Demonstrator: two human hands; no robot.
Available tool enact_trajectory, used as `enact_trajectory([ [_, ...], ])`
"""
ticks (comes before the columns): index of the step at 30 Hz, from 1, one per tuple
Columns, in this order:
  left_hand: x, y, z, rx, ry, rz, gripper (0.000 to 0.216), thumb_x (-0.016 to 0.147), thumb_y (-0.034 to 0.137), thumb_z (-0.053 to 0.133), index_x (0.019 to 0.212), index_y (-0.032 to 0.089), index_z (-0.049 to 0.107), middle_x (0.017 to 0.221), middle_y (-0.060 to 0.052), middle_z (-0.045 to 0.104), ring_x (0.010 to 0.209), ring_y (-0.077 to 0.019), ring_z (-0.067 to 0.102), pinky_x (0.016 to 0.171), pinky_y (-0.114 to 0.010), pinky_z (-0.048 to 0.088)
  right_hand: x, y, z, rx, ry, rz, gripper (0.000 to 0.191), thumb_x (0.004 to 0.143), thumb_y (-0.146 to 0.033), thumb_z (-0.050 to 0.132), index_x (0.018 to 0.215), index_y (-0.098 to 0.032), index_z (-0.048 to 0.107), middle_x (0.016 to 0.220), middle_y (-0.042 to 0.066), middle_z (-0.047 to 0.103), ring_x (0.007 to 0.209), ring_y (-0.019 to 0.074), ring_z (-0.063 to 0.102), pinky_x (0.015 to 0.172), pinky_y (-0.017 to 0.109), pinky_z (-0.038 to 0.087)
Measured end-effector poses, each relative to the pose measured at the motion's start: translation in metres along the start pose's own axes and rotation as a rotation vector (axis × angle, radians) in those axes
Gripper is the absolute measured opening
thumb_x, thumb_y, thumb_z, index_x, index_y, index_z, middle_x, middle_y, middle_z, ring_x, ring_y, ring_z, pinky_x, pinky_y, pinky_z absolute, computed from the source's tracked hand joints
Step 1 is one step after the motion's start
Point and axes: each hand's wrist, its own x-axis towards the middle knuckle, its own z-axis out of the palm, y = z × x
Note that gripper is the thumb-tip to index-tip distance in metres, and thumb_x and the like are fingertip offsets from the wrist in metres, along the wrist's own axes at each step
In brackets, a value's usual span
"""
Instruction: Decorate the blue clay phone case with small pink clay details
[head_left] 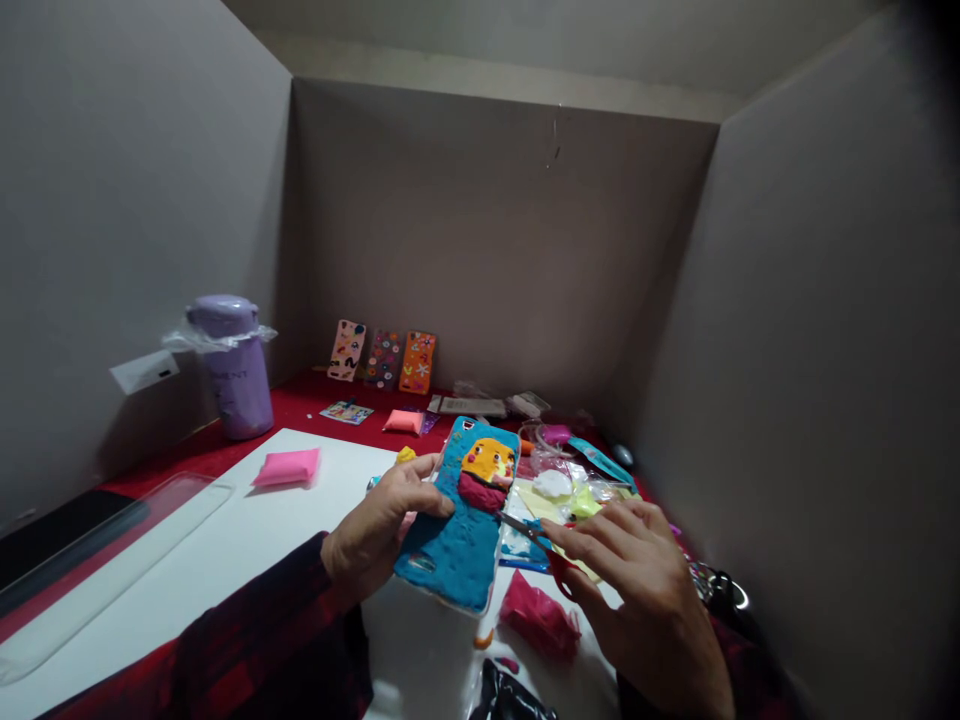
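My left hand (390, 525) grips a phone case (457, 550) by its left edge, thumb on the front. Blue clay covers the case, with a yellow clay face (487, 460) and a dark red clay band (481, 494) below it. In my right hand (637, 580) are small scissors (559, 570) with red handles, their tip touching or very close to the red band's lower right edge. Beneath my right hand lies a packet of dark pink clay (540, 612). A black packet (510, 692) and an orange clay scrap (484, 639) are near it.
A purple bottle (238, 375) stands at the left. Three decorated phone cases (417, 362) lean against the back wall. A pink clay packet (289, 467) rests on the white board (225, 560). Opened clay wrappers and white clay (552, 484) clutter the right side.
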Motion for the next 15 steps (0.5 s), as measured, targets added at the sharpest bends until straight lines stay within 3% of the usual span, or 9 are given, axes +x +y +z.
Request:
enact_trajectory([
  [11, -0.0009, -0.0025, -0.0021, -0.013, 0.017, 0.013, 0.042, 0.063, 0.007, 0.057, 0.105, 0.015, 0.062, 0.081, -0.006, 0.068, 0.060, -0.0134, 0.059, 0.058, -0.025, 0.047, -0.0047, 0.0062, -0.0034, 0.016, 0.070, 0.026, 0.024, 0.080, -0.014, 0.061, 0.103, -0.022, 0.065, 0.074, 0.002, 0.066, 0.072, 0.0182, 0.055, 0.077, 0.039, 0.036],
  [15, -0.0002, -0.0037, -0.0044, -0.079, 0.023, -0.004, 0.042, 0.066, 0.007, 0.056, 0.107, 0.016, 0.061, 0.085, -0.007, 0.067, 0.061, -0.0121, 0.058, 0.056, -0.022, 0.045, -0.0071, 0.0099, -0.0008, -0.056, 0.018, 0.088, 0.025, 0.081, -0.017, 0.061, 0.105, -0.024, 0.064, 0.078, 0.002, 0.066, 0.075, 0.0195, 0.056, 0.080, 0.040, 0.036],
])
